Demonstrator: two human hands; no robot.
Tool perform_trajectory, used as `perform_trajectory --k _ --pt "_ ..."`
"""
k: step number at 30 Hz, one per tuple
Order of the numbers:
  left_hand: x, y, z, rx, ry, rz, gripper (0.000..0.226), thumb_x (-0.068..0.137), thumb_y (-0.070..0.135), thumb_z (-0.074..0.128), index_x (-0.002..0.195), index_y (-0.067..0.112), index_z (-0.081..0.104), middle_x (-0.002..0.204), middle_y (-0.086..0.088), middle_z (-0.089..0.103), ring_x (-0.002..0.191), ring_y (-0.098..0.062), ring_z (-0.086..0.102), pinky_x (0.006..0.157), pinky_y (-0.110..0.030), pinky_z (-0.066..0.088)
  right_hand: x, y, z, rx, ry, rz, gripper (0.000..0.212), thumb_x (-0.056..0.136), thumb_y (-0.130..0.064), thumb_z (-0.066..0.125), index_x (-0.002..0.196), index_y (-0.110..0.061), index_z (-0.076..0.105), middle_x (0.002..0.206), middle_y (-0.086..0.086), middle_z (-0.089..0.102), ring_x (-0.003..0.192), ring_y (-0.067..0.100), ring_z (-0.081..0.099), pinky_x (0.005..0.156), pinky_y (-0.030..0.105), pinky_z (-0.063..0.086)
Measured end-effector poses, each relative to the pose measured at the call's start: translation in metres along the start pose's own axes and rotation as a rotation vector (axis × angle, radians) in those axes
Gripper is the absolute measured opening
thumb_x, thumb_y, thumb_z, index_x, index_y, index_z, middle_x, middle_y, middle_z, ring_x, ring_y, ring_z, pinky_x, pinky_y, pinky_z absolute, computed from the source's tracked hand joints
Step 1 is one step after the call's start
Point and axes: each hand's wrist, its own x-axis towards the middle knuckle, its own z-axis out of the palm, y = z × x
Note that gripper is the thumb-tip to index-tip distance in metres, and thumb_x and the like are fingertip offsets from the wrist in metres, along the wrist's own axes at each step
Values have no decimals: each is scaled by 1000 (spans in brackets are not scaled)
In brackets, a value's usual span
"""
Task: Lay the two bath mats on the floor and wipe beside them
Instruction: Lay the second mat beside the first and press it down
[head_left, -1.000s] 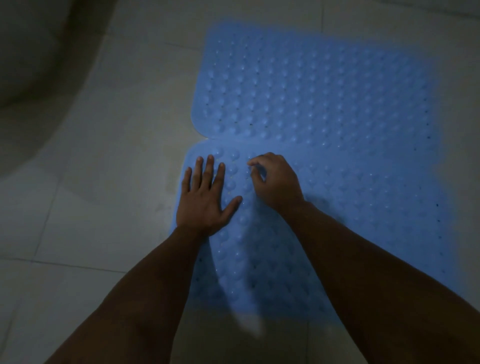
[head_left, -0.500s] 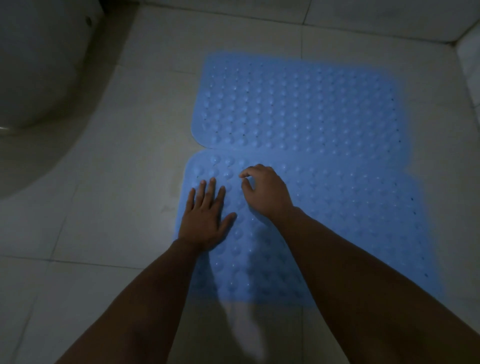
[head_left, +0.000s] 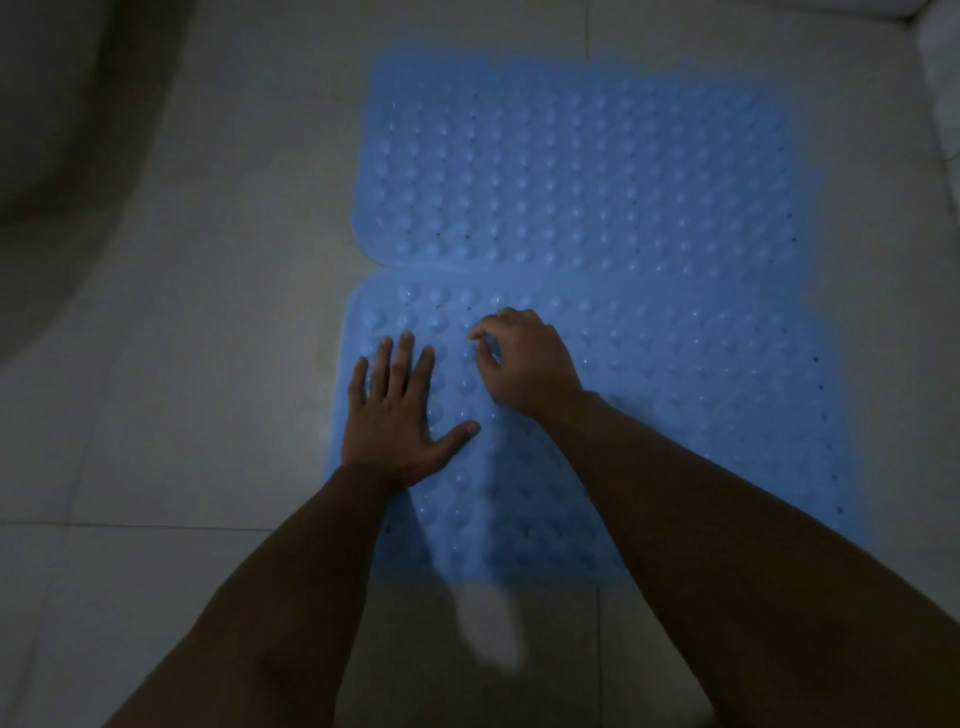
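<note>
Two blue bath mats with raised round bumps lie flat on the tiled floor, edge to edge. The far mat (head_left: 571, 171) touches the near mat (head_left: 675, 415) along a seam. My left hand (head_left: 397, 415) presses flat on the near mat's left part, fingers straight and spread. To its right, my right hand (head_left: 524, 364) rests on the same mat with fingers curled, fingertips down on the bumps near the seam. I cannot tell whether it pinches anything.
A large pale rounded fixture (head_left: 62, 130) fills the upper left. Light floor tiles (head_left: 208, 338) surround the mats, with a wall base (head_left: 940, 78) at the upper right. A pale blurred patch (head_left: 491, 623) shows between my forearms, below the near mat.
The view has shifted slightly; both hands stay on the near mat's left part in the same poses, the right hand's fingers still curled near the seam.
</note>
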Motion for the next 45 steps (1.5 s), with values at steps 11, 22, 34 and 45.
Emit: perform_trajectory --k 11,22,34,45 --pt "23 -10 -34 -57 212 -57 49 94 32 37 136 20 59 141 -4 58 144 -31 40 105 -49 40 -61 -32 82 -237 -51 -37 63 102 -42 29 154 -7 35 166 15 19 156 29 10 121 60 15" --pt "26 -33 -22 -45 218 -45 52 97 32 37 145 18 51 157 -11 42 153 -37 23 111 -56 35 -61 -29 83 -257 -48 -78 99 90 -75 33 160 -7 15 169 14 2 157 28 -7 124 59 3" --pt "23 42 -23 -149 206 49 49 91 31 43 135 16 60 149 -13 52 149 -40 33 108 -57 40 11 4 -39 205 12 256 46 91 -28 58 138 -26 56 114 3 75 106 26 69 96 38 53" --pt "31 127 36 76 1 281 86 97 72 31 162 16 21 171 -11 9 158 -33 -2 122 -63 9 -26 86 -30 63 243 60 39 87 -33 49 119 -22 68 112 -2 70 109 26 63 92 46 52"
